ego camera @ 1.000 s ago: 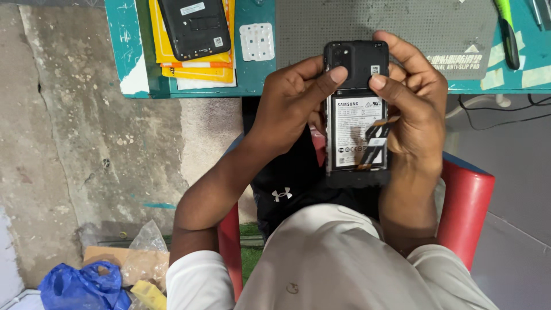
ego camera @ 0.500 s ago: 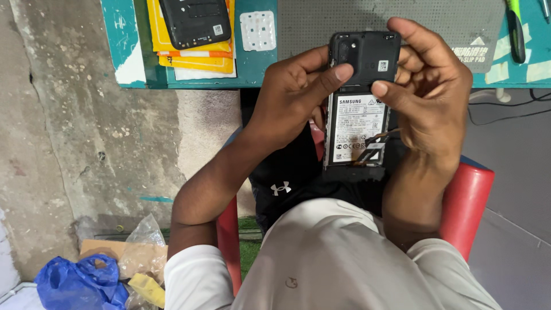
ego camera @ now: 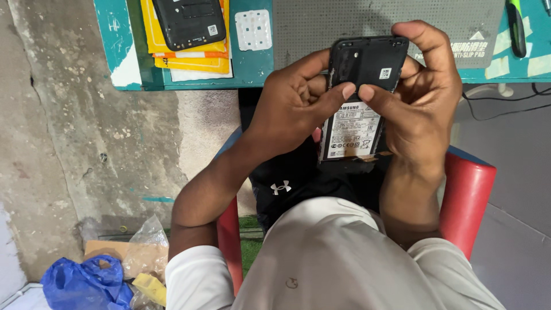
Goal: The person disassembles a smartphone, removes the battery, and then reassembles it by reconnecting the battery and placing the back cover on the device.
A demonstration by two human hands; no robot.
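Left hand [ego camera: 293,106] & right hand [ego camera: 422,100] grip opened phone [ego camera: 361,97].

Soft, even daylight fills the room, shadows stay faint, no glare, and the picture is sharp edge to edge.

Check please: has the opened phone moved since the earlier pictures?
No, hardly: the phone still overlaps the grey mat just past the table edge.

Rough, stained concrete floor [ego camera: 86,143] on the left, a teal bench [ego camera: 252,69] up top under a grey mat [ego camera: 321,23], red chair [ego camera: 468,195] below, blue plastic bag [ego camera: 80,284] in the corner.
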